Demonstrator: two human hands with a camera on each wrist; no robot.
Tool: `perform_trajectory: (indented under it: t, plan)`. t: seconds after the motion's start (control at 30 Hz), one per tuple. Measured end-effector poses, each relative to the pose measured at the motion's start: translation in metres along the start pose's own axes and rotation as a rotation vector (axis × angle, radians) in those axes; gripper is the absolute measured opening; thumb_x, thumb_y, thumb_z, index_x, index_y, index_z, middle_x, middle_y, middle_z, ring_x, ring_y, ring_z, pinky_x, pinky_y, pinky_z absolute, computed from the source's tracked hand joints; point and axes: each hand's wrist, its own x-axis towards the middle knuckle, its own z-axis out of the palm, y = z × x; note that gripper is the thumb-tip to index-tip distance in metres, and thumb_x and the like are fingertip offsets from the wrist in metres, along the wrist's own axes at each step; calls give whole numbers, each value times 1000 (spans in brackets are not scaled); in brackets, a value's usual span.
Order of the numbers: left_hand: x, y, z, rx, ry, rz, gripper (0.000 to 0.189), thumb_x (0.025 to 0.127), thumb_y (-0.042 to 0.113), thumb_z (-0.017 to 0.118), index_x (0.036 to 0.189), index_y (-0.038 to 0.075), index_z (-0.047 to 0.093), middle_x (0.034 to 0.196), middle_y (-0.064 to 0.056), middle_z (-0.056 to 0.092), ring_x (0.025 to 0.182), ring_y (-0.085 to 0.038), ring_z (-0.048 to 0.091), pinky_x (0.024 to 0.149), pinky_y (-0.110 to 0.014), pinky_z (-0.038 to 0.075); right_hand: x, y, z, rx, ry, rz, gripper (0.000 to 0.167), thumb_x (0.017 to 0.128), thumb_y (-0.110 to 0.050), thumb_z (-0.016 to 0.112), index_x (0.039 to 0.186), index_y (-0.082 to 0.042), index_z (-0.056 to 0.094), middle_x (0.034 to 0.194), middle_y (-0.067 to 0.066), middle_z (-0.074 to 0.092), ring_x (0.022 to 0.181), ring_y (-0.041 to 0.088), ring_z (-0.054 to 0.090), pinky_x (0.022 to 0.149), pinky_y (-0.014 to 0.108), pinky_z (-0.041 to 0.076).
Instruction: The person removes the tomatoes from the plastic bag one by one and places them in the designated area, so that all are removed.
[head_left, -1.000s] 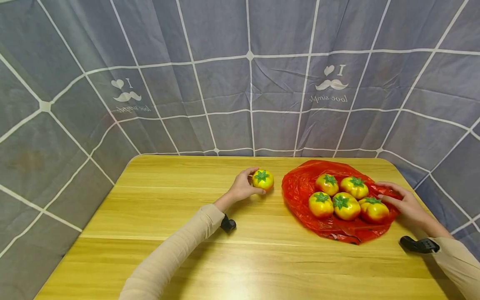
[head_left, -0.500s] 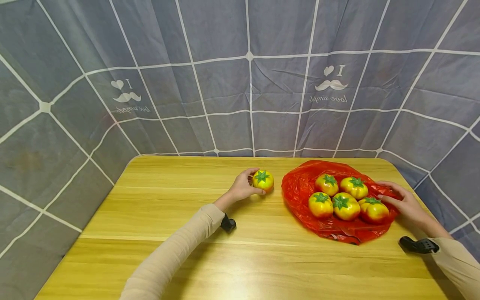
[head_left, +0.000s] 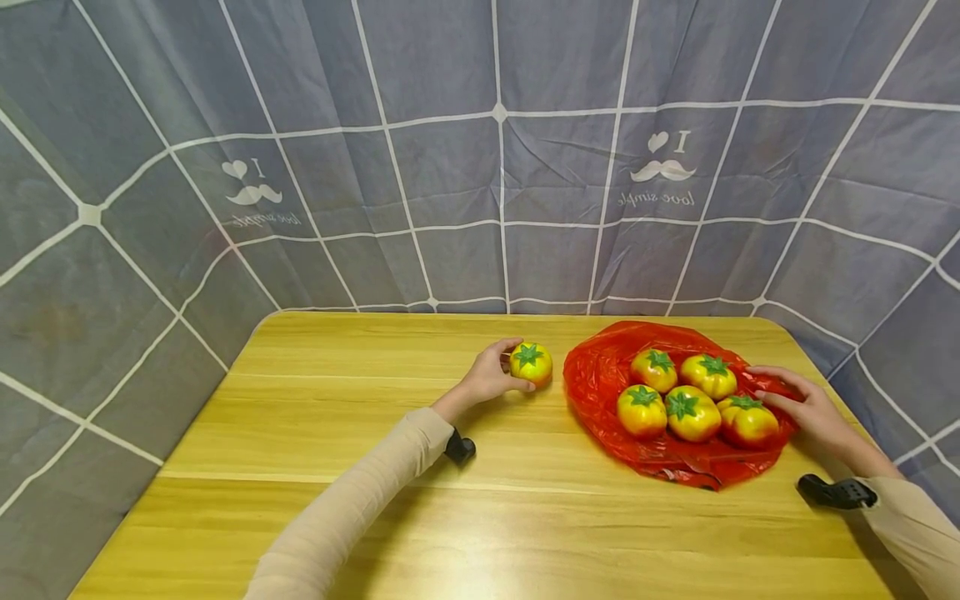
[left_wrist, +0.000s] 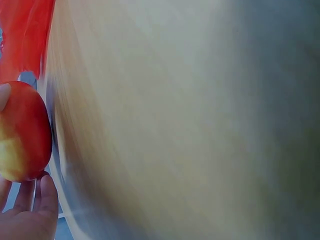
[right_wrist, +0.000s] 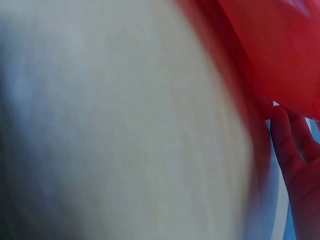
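My left hand (head_left: 491, 372) grips a yellow-and-red tomato (head_left: 530, 364) with a green star-shaped top, just left of a red plastic bag (head_left: 592, 400). In the left wrist view, the fingertips and thumb touch the reddish side of that tomato (left_wrist: 27, 132). Several similar tomatoes (head_left: 692, 412) sit together on the spread bag, green tops up. My right hand (head_left: 817, 408) holds the bag's right edge, thumb and fingers around the plastic beside the rightmost tomato (head_left: 747, 422). In the right wrist view, its fingers (right_wrist: 284, 137) reach up to the red plastic (right_wrist: 280, 55).
Both hands work over a light wooden table (head_left: 487, 517). A grey curtain (head_left: 442, 167) with white lines stands behind the table and along its sides. Black straps sit on both wrists, the right one (head_left: 836, 492) near the table's right side.
My left hand and its tomato have shifted slightly to the right, towards the bag. The right hand and the tomatoes on the bag look practically unchanged.
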Motion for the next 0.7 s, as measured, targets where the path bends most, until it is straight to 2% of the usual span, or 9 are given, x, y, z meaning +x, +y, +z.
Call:
perform_trajectory:
  t: [0.23,0.7]
  plan:
    - [1,4,-1,-16,-1,-9,78,73,4,80,141,-3,42,140,-18,50,113,-32,55,100,-38,48,4,-4,-1,-40,2,-31,42,89,13,53,125,-9,61,116,-32,59,105,-18,52,83,-1,38]
    - [3,-1,3,-39,-24,-4,78,73,2,80,141,-3,41,142,-17,48,114,-32,54,100,-36,48,0,0,-1,-33,-15,-49,44,89,14,52,126,-9,61,117,-31,60,105,-18,52,82,0,40]
